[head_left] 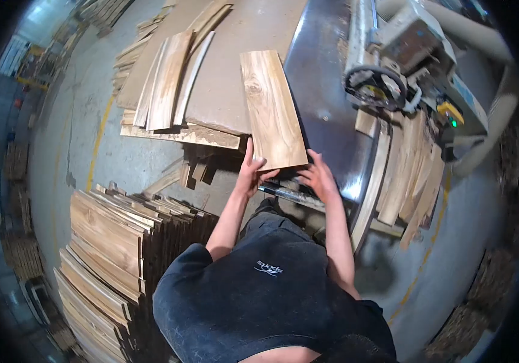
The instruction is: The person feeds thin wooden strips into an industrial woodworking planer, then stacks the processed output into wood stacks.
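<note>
A wide wooden board (273,109) with a knot near its upper left lies lengthwise away from me, across the edge between the brown tabletop and the dark metal table. My left hand (251,172) grips its near left corner, thumb on top and fingers beneath the near end. At the near right corner is my right hand (318,175), its fingers apart and close to the board's edge, not closed on it. Loose narrow boards (165,81) rest on the brown tabletop (220,109) to the left.
The metal table (323,109) carries a machine with a black handwheel (375,86) at the back right. Wood strips (401,169) lie along its right side. A large stack of boards (111,236) stands on the floor at my left. Yellow floor lines run on both sides.
</note>
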`<state>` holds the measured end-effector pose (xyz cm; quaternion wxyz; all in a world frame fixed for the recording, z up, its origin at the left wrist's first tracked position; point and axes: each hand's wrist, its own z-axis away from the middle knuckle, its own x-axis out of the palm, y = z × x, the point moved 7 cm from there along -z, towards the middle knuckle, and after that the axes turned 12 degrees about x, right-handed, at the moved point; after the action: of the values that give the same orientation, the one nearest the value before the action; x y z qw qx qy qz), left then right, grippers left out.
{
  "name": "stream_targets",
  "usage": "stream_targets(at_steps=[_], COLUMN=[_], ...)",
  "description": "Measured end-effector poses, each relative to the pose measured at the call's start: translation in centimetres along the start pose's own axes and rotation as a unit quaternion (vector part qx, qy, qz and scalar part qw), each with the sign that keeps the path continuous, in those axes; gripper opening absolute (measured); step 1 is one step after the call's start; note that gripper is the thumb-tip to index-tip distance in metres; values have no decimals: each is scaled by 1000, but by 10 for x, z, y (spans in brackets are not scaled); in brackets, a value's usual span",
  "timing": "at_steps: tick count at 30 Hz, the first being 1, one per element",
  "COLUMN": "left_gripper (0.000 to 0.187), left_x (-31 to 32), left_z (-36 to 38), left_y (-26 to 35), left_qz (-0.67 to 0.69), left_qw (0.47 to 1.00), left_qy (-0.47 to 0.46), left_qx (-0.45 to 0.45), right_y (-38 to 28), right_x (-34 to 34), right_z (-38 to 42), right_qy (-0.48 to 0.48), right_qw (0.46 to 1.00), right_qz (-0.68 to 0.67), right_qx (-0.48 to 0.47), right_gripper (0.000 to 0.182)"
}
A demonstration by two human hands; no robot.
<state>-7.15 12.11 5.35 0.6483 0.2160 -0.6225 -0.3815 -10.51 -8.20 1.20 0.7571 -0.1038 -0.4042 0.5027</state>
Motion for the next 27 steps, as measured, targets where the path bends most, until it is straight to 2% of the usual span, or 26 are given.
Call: stream_targets(at_steps=[1, 2, 3, 5, 8, 10, 14, 15, 17, 19, 22, 23, 24, 26, 27], left_gripper=[81, 83, 84, 85, 91, 100, 108, 113, 114, 115, 131, 133, 133, 128, 125], left_x=[-7, -22, -28, -24, -10, 1, 14, 9, 10, 14, 29, 31, 33, 75, 72], left_z=[11, 19, 32, 55, 99, 132, 160, 160, 165, 157, 127, 114, 108, 90, 74], left_y=[-23, -49, -67, -83, -102, -114, -126, -132, -139, -145, -152, -151, -154, -131, -139], left_qz=[-77, -153, -120, -159, -179, -145, -191, -205, -201, -198, -419, -534, -529, -693, -671], left_qw=[997, 988, 989, 979, 966, 967, 937, 946, 941, 933, 833, 772, 775, 582, 600], left_qy=[-17, -34, -53, -93, -135, -149, -243, -227, -231, -238, -346, -344, -344, -388, -390], left_qx=[3, 10, -63, -91, -126, -150, -160, -109, -148, -181, -108, -33, -31, 172, 197], right_y=[6, 26, 43, 71, 111, 146, 210, 226, 241, 239, 240, 239, 238, 211, 199], right_x=[12, -3, -18, -36, -65, -80, -101, -104, -105, -104, -113, -116, -119, -119, -119], right_z=[12, 8, 10, 30, 61, 88, 130, 134, 143, 150, 146, 140, 136, 130, 127], right_qy=[-19, 52, 96, 169, 174, 202, 194, 182, 162, 170, 185, 199, 213, 197, 213], right_qw=[999, 997, 994, 983, 980, 974, 966, 958, 938, 930, 907, 907, 907, 925, 935], right_qz=[-22, -18, -10, -12, -12, -36, -146, -205, -296, -313, -366, -363, -358, -313, -282], right_qx=[-27, -51, -58, -69, -94, -91, -90, -84, -80, -93, -93, -81, -67, -80, -44], right_gripper=[55, 51, 50, 46, 45, 43, 39, 40, 39, 37, 30, 29, 29, 33, 38])
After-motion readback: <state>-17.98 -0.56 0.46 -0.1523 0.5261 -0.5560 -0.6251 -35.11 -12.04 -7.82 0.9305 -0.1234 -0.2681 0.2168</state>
